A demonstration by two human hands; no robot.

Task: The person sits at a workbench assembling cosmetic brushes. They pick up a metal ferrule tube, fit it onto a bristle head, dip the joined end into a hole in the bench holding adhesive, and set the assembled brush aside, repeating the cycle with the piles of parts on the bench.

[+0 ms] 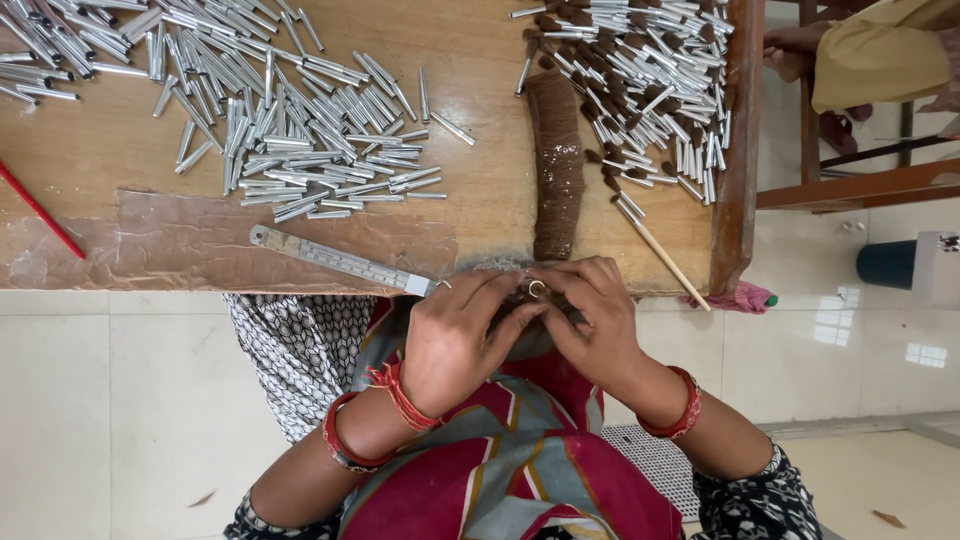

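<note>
Your left hand (455,335) and right hand (590,315) meet at the bench's near edge, fingertips pinching a small metal ferrule (537,289) between them; a brown bristle bundle (556,165) lies just beyond, between tube piles.

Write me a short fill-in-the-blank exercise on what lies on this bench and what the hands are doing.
1. The left hand and right hand meet at the bench's ____ edge.
2. The steel ruler lies to the ____ of the hands.
3. The loose metal tubes are ____ in colour.
4. The hair bundle is ____.

Missing words: near; left; silver; brown
</note>
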